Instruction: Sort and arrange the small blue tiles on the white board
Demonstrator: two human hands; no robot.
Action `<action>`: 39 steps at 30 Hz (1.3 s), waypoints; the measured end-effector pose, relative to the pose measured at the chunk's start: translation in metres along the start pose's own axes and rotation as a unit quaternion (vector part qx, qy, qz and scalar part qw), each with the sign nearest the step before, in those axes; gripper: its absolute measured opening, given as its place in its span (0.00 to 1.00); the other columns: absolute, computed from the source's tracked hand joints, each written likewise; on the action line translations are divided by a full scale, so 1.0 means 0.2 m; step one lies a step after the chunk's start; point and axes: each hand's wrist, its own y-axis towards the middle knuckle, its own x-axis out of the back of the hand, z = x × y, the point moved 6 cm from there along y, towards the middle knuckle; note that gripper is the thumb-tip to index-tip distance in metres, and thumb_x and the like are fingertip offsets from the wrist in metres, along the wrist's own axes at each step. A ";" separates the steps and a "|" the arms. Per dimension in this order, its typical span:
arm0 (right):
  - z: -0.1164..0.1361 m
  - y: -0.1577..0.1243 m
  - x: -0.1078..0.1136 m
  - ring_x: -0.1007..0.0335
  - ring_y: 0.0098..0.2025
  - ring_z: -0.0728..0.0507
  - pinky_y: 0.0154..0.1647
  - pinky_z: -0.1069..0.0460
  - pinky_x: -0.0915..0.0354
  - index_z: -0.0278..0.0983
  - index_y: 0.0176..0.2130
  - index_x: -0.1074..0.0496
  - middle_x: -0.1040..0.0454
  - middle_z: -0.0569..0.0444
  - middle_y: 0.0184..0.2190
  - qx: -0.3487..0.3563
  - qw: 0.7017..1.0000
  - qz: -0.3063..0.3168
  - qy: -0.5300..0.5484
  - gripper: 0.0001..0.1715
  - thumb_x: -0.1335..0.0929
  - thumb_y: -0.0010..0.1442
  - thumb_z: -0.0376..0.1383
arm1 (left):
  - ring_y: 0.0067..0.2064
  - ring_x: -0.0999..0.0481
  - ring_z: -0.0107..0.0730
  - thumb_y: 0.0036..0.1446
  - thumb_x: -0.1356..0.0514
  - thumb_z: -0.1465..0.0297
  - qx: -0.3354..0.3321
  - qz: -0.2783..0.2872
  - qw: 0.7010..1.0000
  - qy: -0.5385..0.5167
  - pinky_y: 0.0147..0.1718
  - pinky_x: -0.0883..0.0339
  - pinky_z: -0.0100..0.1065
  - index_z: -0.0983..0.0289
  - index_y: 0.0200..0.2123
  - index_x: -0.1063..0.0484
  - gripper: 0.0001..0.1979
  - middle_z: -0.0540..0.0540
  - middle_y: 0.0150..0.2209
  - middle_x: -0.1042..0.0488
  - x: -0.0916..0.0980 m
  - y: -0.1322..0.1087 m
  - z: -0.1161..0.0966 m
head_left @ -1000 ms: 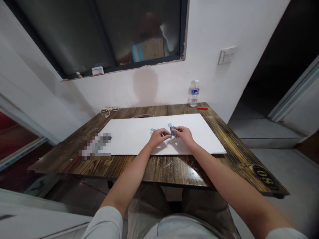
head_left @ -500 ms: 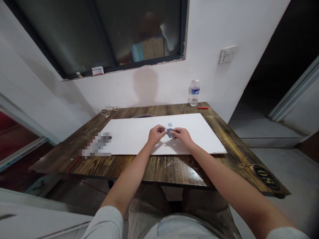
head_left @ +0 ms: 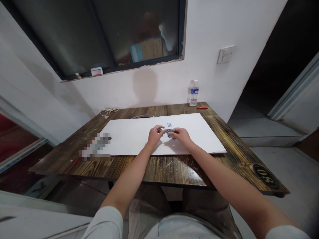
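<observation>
Both my hands meet over a white board [head_left: 129, 139] that lies on a wooden table [head_left: 174, 169]. My left hand [head_left: 155, 134] and my right hand [head_left: 181, 135] pinch a small blue patterned piece [head_left: 170, 133] between their fingertips, fingers closed on it. Another small blue striped piece [head_left: 169, 125] lies on the board just beyond the hands. What the blue pieces are is too small to make out.
A water bottle [head_left: 193, 93] and a red pen [head_left: 202, 108] stand at the table's far right by the wall. A white cord [head_left: 109, 110] lies at the far left. A blurred object [head_left: 96, 145] rests on the board's left end. A doorway opens to the right.
The hands have stayed together and worked the blue piece tighter between the fingers. The loose blue piece formerly visible left of my left hand is now hidden or gone.
</observation>
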 end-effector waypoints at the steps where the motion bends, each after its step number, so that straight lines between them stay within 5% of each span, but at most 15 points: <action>1: 0.00 0.00 0.01 0.36 0.21 0.48 0.26 0.53 0.41 0.36 0.24 0.26 0.30 0.56 0.16 0.001 1.000 -0.010 0.010 0.17 0.27 0.42 0.48 | 0.33 0.26 0.31 0.53 0.38 0.60 0.009 -0.012 1.000 0.019 0.34 0.34 0.31 0.62 0.40 0.26 0.14 0.52 0.29 0.25 0.01 0.00 0.02; 4: 0.00 0.01 0.04 0.35 0.21 0.48 0.26 0.53 0.40 0.35 0.24 0.27 0.29 0.56 0.17 0.000 0.999 -0.042 0.031 0.20 0.27 0.42 0.49 | 0.41 0.26 0.35 0.52 0.37 0.65 0.020 -0.022 0.991 0.128 0.41 0.33 0.34 0.63 0.42 0.25 0.14 0.56 0.40 0.23 0.03 0.01 0.06; 10: -0.01 0.01 0.05 0.36 0.21 0.49 0.25 0.53 0.39 0.35 0.23 0.29 0.30 0.56 0.17 -0.007 0.997 -0.055 0.048 0.22 0.27 0.39 0.51 | 0.49 0.30 0.43 0.49 0.35 0.60 -0.024 0.095 0.944 0.316 0.51 0.38 0.41 0.59 0.39 0.22 0.15 0.56 0.44 0.25 0.00 0.00 0.11; 17: 0.00 0.00 0.05 0.37 0.21 0.50 0.26 0.53 0.39 0.35 0.24 0.28 0.29 0.56 0.19 -0.015 0.997 -0.054 0.060 0.23 0.26 0.38 0.51 | 0.41 0.28 0.38 0.51 0.36 0.65 -0.039 0.108 0.944 0.309 0.41 0.36 0.36 0.61 0.36 0.22 0.09 0.55 0.36 0.24 -0.01 0.01 0.09; 29: -0.01 0.01 0.05 0.35 0.21 0.50 0.25 0.53 0.38 0.35 0.25 0.28 0.28 0.56 0.19 -0.011 0.998 -0.054 0.040 0.22 0.27 0.39 0.51 | 0.40 0.27 0.38 0.52 0.38 0.67 -0.016 0.112 0.948 0.297 0.41 0.36 0.36 0.61 0.36 0.21 0.08 0.55 0.35 0.24 -0.02 0.00 0.08; 39: -0.02 0.02 0.05 0.36 0.21 0.50 0.26 0.53 0.36 0.35 0.25 0.28 0.28 0.55 0.20 -0.007 0.997 -0.057 0.052 0.21 0.26 0.40 0.50 | 0.42 0.29 0.40 0.50 0.34 0.61 -0.026 0.125 0.910 0.395 0.41 0.38 0.36 0.60 0.38 0.22 0.13 0.56 0.38 0.25 0.03 -0.01 0.03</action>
